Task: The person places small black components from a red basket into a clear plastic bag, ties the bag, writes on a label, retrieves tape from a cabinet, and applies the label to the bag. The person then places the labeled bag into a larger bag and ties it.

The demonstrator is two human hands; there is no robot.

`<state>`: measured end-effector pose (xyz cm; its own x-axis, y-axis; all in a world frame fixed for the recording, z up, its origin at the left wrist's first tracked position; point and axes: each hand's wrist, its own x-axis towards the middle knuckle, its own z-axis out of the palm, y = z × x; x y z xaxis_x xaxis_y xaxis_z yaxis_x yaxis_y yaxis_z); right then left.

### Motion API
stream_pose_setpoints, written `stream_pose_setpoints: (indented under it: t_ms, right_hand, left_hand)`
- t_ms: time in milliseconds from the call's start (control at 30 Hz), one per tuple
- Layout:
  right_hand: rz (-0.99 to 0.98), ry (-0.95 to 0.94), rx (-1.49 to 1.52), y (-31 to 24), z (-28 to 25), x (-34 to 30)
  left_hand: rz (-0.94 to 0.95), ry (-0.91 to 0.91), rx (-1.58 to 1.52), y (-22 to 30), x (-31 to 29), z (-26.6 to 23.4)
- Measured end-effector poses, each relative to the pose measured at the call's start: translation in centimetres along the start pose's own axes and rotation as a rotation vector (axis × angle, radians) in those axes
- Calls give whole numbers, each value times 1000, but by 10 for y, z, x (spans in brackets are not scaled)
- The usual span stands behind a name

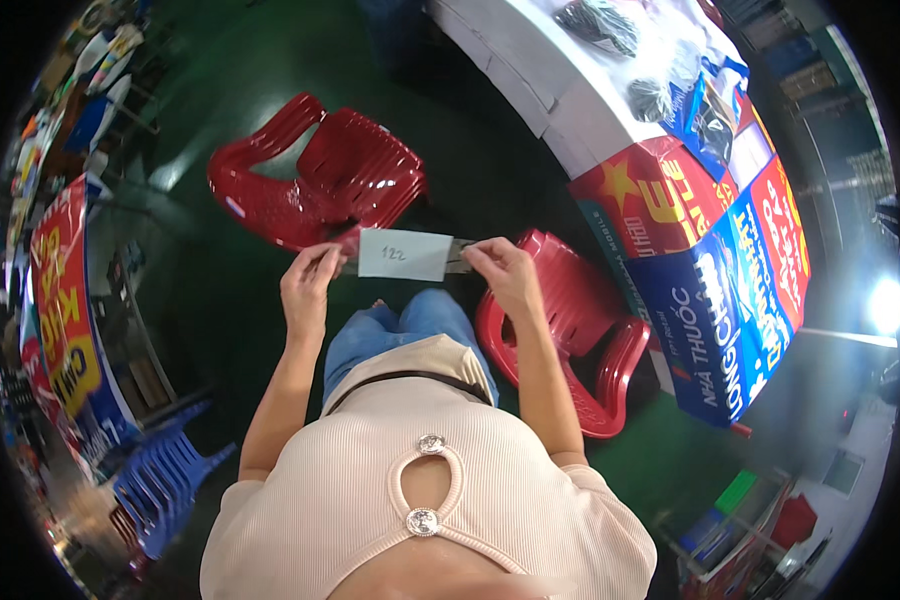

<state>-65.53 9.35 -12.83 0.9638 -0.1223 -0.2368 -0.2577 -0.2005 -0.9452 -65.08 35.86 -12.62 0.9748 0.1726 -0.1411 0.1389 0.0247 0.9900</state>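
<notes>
Out in front of my body, a small white paper card (404, 255) with handwritten marks faces up. It lies on or in a see-through strip (457, 256) that shows at both of its sides; which of the two cannot be made out. My left hand (313, 285) pinches the strip's left end between thumb and fingers. At the right end, my right hand (505, 272) grips it the same way. Beyond my left hand stands a red plastic armchair (360, 165). A second red plastic armchair (570, 310) is just beside my right forearm.
A long table (530, 75) with a white cover and printed banners (710, 270) runs along the right, bearing plastic-wrapped items (650, 97). Blue stacked chairs (165, 490) and another printed banner (70, 330) are at the left. A rack (735, 530) stands at lower right.
</notes>
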Motion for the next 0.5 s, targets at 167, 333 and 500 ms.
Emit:
stream_pose_setpoints:
  t_ms: [167, 333, 500]
  right_hand:
    - [-73, 155, 9, -54, -14, 70]
    - [-209, 111, -136, -102, -25, 187]
    - [-401, -8, -363, -146, -62, 349]
  left_hand:
    - [57, -167, -39, 29, 120, 37]
    - [37, -13, -185, 26, 215, 80]
    - [-9, 210, -294, 7, 326, 161]
